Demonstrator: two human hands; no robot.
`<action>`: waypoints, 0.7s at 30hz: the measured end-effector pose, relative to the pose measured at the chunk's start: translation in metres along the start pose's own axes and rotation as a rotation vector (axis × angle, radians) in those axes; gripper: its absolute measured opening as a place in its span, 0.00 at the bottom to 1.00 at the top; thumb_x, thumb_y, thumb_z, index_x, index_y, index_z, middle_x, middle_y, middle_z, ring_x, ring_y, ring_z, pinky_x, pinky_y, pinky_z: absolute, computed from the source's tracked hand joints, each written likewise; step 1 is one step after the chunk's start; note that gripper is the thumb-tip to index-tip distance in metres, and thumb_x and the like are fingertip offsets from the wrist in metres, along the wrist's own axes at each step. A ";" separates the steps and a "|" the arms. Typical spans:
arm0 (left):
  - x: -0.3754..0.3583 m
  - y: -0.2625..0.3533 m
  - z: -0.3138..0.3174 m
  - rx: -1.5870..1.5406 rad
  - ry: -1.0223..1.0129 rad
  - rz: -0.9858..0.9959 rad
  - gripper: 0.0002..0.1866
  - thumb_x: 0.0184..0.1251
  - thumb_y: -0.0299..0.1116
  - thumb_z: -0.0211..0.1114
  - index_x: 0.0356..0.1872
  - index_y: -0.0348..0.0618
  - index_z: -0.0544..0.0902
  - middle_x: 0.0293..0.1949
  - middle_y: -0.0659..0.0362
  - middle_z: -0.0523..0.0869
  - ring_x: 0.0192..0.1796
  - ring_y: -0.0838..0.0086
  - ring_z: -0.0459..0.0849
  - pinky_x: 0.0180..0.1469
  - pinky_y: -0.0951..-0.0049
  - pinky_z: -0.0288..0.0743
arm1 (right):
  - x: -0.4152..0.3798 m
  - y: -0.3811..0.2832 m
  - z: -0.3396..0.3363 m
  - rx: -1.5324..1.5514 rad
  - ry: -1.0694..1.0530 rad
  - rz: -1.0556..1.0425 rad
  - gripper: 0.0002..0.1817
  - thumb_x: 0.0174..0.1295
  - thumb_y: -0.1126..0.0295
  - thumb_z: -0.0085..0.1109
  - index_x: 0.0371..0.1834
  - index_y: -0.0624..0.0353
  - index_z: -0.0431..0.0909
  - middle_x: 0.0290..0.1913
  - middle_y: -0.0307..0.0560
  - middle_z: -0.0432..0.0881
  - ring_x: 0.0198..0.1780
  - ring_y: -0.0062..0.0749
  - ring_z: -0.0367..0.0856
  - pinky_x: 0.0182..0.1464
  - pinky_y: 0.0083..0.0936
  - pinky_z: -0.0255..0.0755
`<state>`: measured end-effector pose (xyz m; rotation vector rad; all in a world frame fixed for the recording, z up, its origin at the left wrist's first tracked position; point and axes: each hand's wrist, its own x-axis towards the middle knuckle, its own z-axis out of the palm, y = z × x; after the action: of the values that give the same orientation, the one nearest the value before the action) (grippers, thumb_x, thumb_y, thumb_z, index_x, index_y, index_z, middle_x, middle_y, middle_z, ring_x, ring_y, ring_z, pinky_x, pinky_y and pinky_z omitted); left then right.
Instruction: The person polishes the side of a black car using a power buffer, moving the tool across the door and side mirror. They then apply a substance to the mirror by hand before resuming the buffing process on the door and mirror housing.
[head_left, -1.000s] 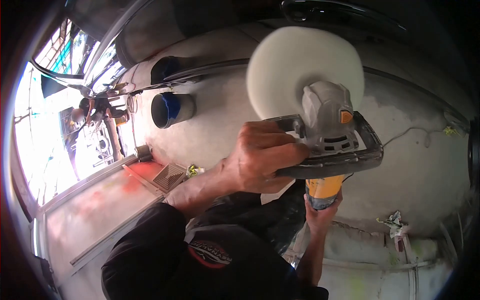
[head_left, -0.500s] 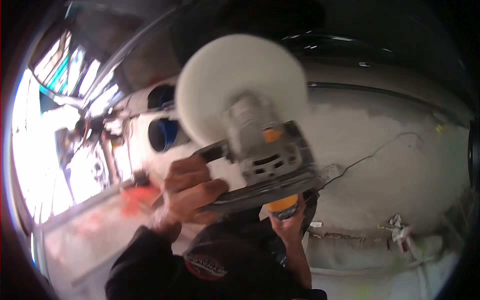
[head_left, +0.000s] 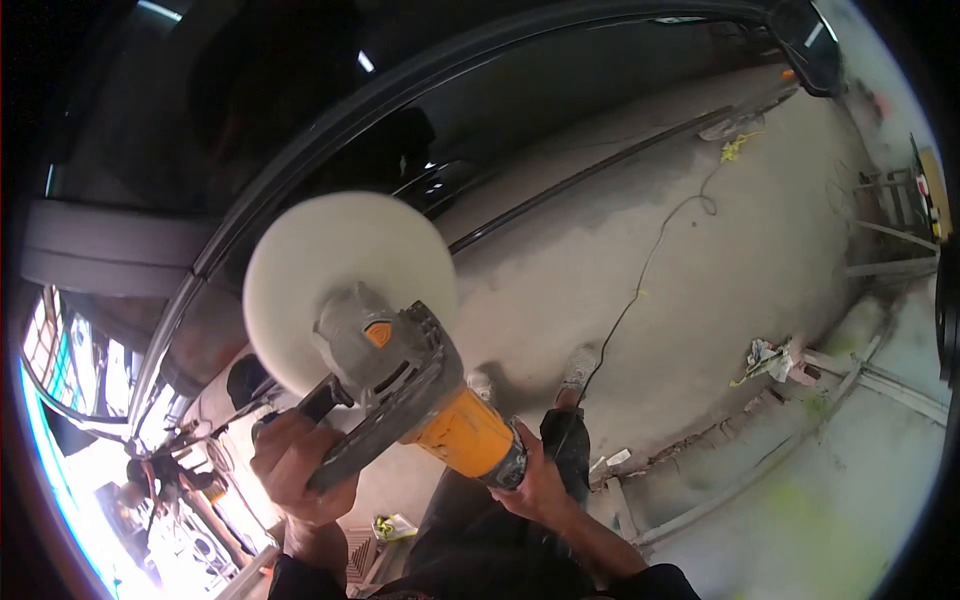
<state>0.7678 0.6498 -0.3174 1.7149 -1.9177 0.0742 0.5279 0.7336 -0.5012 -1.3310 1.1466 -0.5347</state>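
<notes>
An orange and grey polisher (head_left: pixel 463 432) with a broad, round, pale pad (head_left: pixel 350 240) is held up in front of my body. My left hand (head_left: pixel 300 465) is closed around the black handle by the tool's head. Further back, my right hand (head_left: pixel 537 488) grips the dark rear end of the orange body. The pad faces a glossy black car (head_left: pixel 290 110) and overlaps its lower side in this view.
A thin dark cord (head_left: pixel 640 290) runs over the concrete floor (head_left: pixel 760 240), beside my shoes. Crumpled litter (head_left: pixel 775 360) lies by the pale wall at the right. Bright clutter fills the lower left.
My view has turned, bringing more of the car into sight. The polisher, held in both hands, now appears lower and further left, with its orange body more visible.
</notes>
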 end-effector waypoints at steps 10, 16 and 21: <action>0.114 0.094 0.105 -0.120 -0.190 0.177 0.15 0.37 0.23 0.73 0.32 0.40 0.84 0.22 0.57 0.80 0.22 0.61 0.79 0.27 0.66 0.73 | 0.045 0.000 -0.131 0.116 0.167 0.087 0.52 0.49 0.64 0.82 0.74 0.63 0.56 0.60 0.65 0.80 0.61 0.55 0.83 0.60 0.42 0.78; 0.167 0.143 0.179 -0.209 -0.196 0.309 0.16 0.39 0.23 0.74 0.35 0.41 0.84 0.25 0.56 0.83 0.24 0.58 0.82 0.27 0.65 0.75 | 0.056 0.037 -0.190 0.208 0.289 0.039 0.52 0.46 0.70 0.83 0.74 0.62 0.57 0.60 0.61 0.81 0.63 0.48 0.82 0.64 0.37 0.75; 0.210 0.176 0.236 -0.268 -0.231 0.383 0.17 0.40 0.24 0.73 0.37 0.43 0.84 0.27 0.54 0.85 0.28 0.56 0.85 0.30 0.61 0.77 | 0.081 0.063 -0.239 0.250 0.394 -0.039 0.52 0.46 0.70 0.83 0.73 0.64 0.57 0.58 0.58 0.81 0.60 0.39 0.82 0.63 0.35 0.74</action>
<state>0.5126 0.3989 -0.3678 1.2099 -2.2872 -0.2373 0.3344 0.5670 -0.5499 -1.0587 1.3223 -0.9677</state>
